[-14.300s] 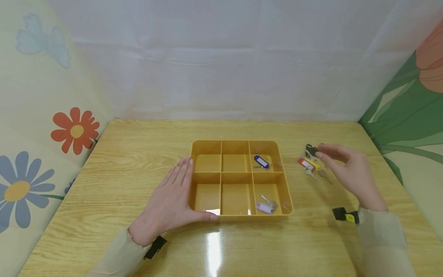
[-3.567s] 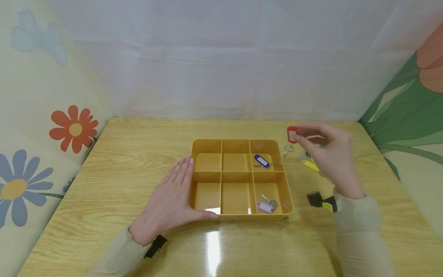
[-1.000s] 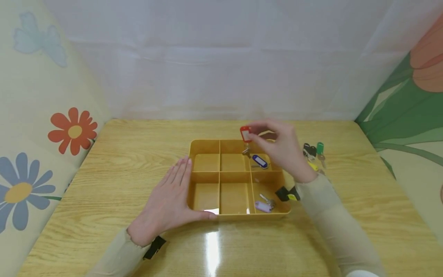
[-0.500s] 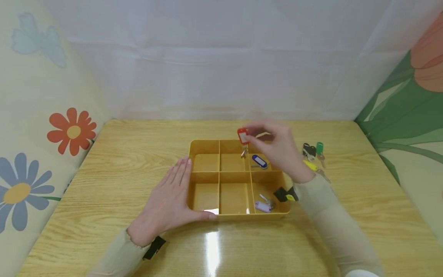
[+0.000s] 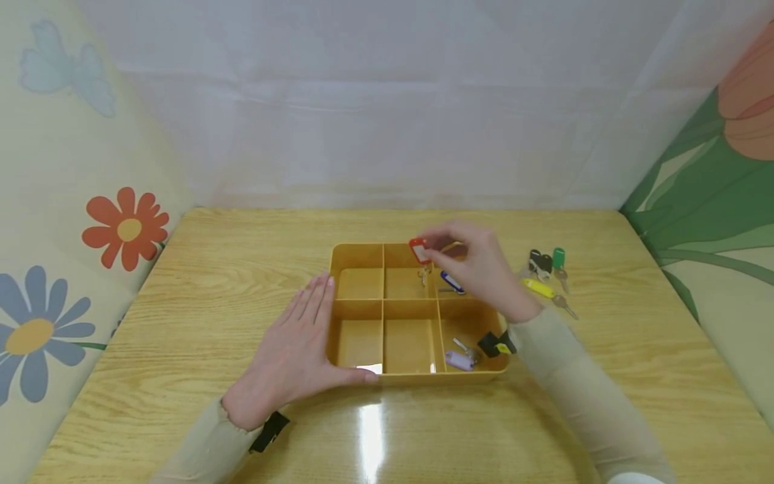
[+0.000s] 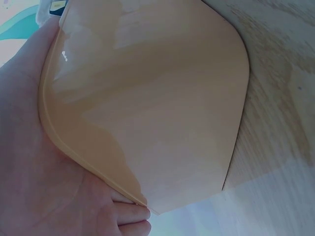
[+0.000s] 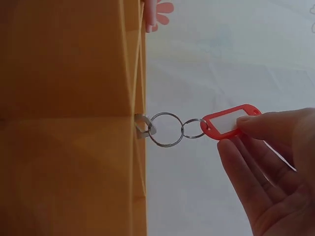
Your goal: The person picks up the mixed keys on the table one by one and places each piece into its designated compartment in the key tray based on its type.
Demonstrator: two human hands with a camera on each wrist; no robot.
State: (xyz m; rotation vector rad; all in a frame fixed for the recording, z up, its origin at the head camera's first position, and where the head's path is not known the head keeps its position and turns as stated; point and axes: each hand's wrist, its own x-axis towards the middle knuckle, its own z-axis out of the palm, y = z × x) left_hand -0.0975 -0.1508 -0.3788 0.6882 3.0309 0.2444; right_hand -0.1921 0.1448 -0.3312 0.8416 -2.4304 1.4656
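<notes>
Red tag (image 5: 418,251) sits pinched in right hand (image 5: 474,263), left hand (image 5: 293,353) spread against the tray (image 5: 417,380): placing, seemingly, needing lowering into the far-middle compartment (image 5: 400,284)!

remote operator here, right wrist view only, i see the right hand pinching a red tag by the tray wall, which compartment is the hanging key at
Observer: In the head view, the key below the red tag shows against the back middle compartment.
Operator: what's in the one to its right
Observer: A blue tag lies there, partly hidden by the right hand.
Operator: any tags outside
Observer: Yes, a yellow tag and a green tag lie on the table to the right of the tray.
</notes>
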